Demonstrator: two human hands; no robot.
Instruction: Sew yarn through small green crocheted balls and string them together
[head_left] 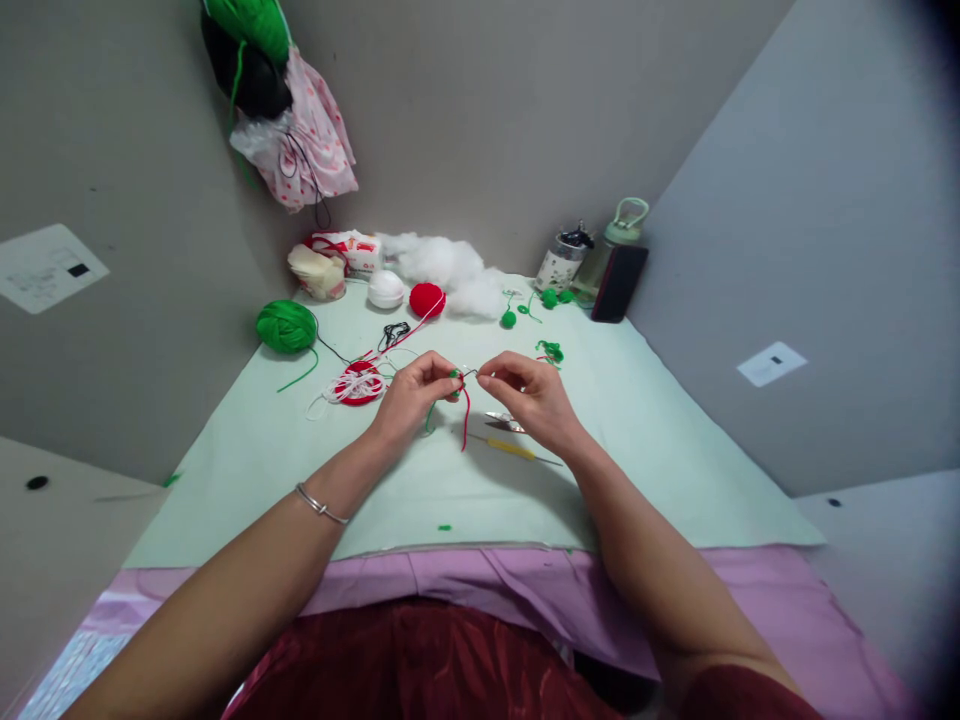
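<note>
Pale green mat [637,470], grey walls [465,120], left hand [411,397] grip pinching yarn piece [455,381], right hand [531,396] grip pinched together

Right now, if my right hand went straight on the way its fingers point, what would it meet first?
Probably the small green piece pinched by your left hand; your right hand points leftward at it from close by, though depth is unclear.

Two hands, the left hand [411,395] and the right hand [534,398], are in front of the red yarn ball [427,299]. There are three yarn balls: the red one, a white ball [385,289] just to its left and a green ball [286,326] farther left. One stuffing heap [450,262] lies behind it. To its right are four small green yarn bits [507,319], two bottles [561,265] and one dark case [619,283]. In front of it are one red strand [466,420] and one yellow-handled hook [514,449].
</note>
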